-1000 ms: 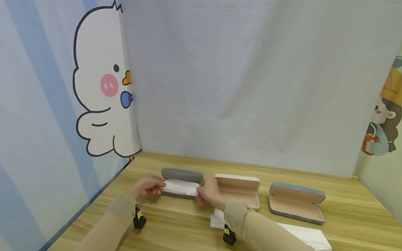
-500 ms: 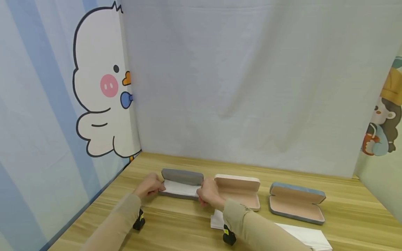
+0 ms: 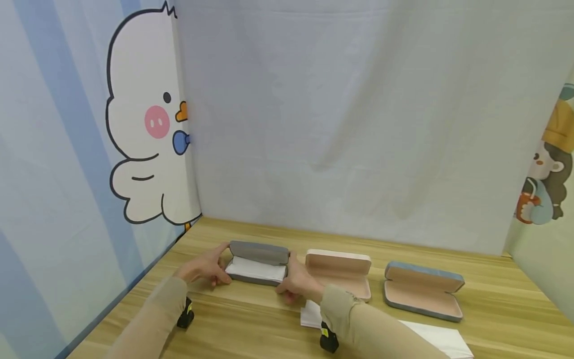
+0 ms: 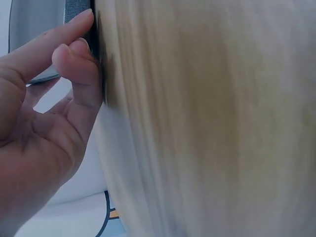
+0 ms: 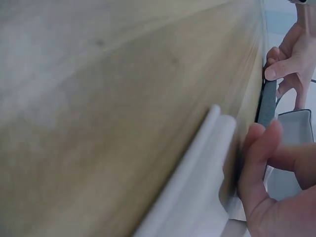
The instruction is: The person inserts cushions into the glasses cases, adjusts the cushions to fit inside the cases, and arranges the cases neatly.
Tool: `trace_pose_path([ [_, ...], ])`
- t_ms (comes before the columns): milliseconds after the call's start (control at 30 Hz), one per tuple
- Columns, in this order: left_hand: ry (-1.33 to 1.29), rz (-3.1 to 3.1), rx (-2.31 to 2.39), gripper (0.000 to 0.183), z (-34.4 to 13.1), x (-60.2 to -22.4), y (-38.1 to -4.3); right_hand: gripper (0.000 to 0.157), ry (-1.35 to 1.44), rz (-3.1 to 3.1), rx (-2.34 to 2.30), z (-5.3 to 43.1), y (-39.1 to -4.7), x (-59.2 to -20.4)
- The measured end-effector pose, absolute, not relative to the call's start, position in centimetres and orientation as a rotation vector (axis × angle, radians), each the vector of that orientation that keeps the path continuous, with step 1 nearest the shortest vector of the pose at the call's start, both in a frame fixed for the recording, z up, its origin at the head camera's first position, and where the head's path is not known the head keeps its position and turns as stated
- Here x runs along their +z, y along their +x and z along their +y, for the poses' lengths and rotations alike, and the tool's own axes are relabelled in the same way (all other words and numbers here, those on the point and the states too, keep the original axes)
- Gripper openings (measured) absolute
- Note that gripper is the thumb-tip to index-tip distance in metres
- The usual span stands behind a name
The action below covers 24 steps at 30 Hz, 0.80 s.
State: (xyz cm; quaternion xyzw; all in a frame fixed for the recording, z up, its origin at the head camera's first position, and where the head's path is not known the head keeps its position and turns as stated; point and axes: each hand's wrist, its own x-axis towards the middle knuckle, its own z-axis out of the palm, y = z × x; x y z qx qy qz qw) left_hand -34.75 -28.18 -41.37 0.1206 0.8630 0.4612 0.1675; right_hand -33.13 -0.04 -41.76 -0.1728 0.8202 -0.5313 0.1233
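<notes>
A grey glasses case [image 3: 259,253] stands open on the table, with a folded white cloth [image 3: 256,269] lying in its base. My left hand [image 3: 206,267] holds the case's left end, thumb by the front corner and a finger up at the lid. At the opposite end, my right hand [image 3: 299,279] grips it in a similar way, thumb low and a finger beside the lid. The left wrist view shows fingertips against the dark case edge [image 4: 78,7]. Both hands flank the case rim [image 5: 267,101] in the right wrist view.
An open white case [image 3: 338,255] and an open blue case [image 3: 423,271], both lined in pink, stand to the right. Folded white cloths lie in front of them: one [image 3: 309,315] partly under the right forearm, another [image 3: 441,339] farther right. A curtain backs the table.
Both hands went from the cloth's ends, tucking it down into the case, to the case's own ends. The fingers spread up toward the lid, and the case shifted slightly left.
</notes>
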Motion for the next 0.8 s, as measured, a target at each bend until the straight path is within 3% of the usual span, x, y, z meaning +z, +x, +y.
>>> trace_pose_path([
  [500,0.392,2.303,1.467,0.105,-29.3,-42.1,-34.7,0.073,-0.309,2.166,-1.723,-0.7,-33.2,-42.3],
  [800,0.447,2.264,1.499,0.078,-29.4,-42.0,-35.0,0.072,-0.279,2.145,-1.756,-0.9,-33.2,-42.2],
])
